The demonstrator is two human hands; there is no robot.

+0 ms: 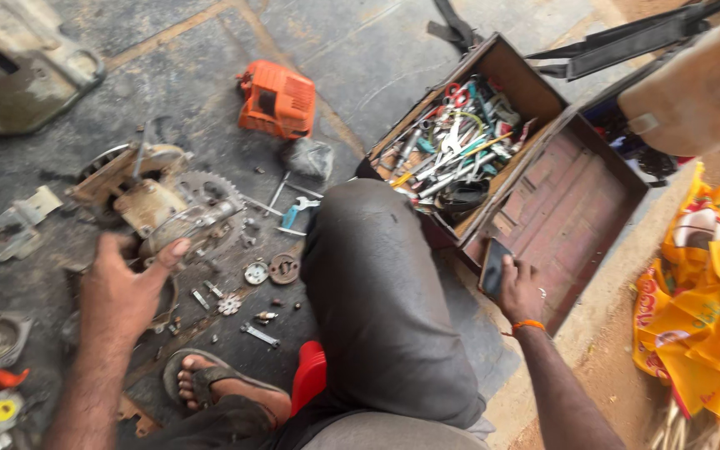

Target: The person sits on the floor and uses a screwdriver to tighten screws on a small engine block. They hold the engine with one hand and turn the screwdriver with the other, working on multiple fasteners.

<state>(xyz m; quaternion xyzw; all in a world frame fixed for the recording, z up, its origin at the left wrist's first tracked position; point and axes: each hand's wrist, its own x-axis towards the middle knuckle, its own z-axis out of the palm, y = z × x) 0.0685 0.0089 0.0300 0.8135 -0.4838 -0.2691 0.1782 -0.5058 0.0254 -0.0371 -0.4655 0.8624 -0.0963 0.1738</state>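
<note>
Knee (377,283) up front; L hand (127,287) open over engine (156,204), R hand (520,290) gripping phone (493,267) by toolbox (577,200).

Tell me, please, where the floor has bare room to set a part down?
Bare floor lies behind the orange cover, left of the toolbox. It is crowded around the left hand: engine, washers and bolts.

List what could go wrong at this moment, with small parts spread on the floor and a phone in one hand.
1. The right hand holds a phone over the open toolbox lid; a slip could drop it onto hard metal.
2. Small screws and washers lie loose beside the sandalled foot; a shift might scatter them.
3. The left hand reaches near the toothed gear, which might nick fingers.
</note>
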